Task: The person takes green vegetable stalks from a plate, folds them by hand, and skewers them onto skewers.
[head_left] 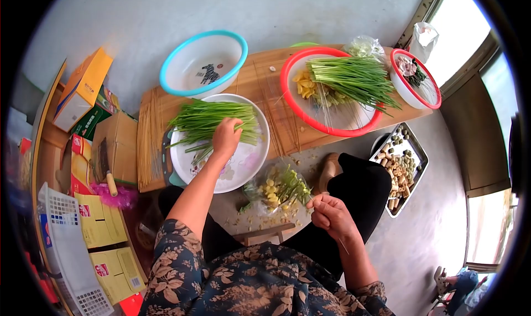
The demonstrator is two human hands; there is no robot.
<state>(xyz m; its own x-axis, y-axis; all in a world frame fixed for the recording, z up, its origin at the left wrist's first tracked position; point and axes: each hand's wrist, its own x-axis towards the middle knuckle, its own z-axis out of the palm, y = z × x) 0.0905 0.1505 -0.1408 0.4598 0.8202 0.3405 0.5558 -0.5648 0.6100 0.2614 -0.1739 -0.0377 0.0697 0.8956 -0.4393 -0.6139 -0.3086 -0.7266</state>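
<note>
Wooden surface (257,75) setup: left hand (225,141) is right on the green stalks (202,119)

Pale wall (287,11) up top, and just left of center in the frame a white plate (266,141) carries the green stalks, all piled up. Their long axis runs mostly left to right, so the left hand, reaching from the bottom of the frame, meets them roughly crosswise. It's the nearer one by far, fingers bent onto the right part of the pile. Can't tell if they're actually clamped on any.

Right hand (333,215) sits lower right of center, well apart from the plate, fingers pinched together on a thin stick (344,245). From there, the stalks lie up and to the left. Some leafy greens (293,186) show right by those fingers; no clue whether they're on the stick.
</note>
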